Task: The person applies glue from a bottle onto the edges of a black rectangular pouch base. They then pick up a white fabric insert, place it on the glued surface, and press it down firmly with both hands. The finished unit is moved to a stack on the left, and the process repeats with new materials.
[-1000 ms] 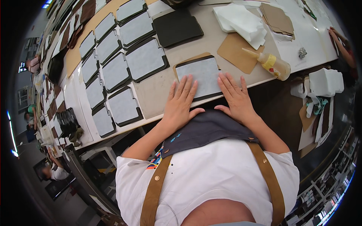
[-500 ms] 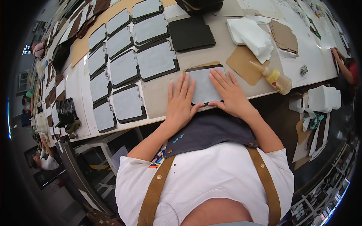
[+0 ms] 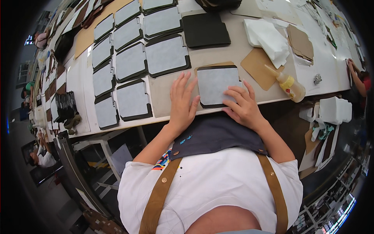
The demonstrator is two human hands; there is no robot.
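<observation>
A grey rectangular panel with black borders (image 3: 216, 84) lies in front of me at the table's near edge. A tan piece peeks out from under its far side. My right hand (image 3: 244, 104) is at the panel's near right corner, fingers bent and apart over the grey face, thumb by the near edge. Whether the thumb and fingers grip that edge is hard to make out. Beside the panel's left edge, my left hand (image 3: 181, 99) is open with its fingers stretched forward, holding nothing.
Rows of similar grey-and-black panels (image 3: 130, 62) lie to the left. Farther back is a black panel (image 3: 206, 31). On the right are a tan sheet (image 3: 259, 66), a glue bottle (image 3: 291, 86), white foam sheets (image 3: 269, 39) and brown pieces (image 3: 300, 43). Another person's arm (image 3: 356, 80) shows far right.
Both hands have come off their flat press on the panel. My left hand moved left, off its surface; my right slid toward the near right corner with fingers bending.
</observation>
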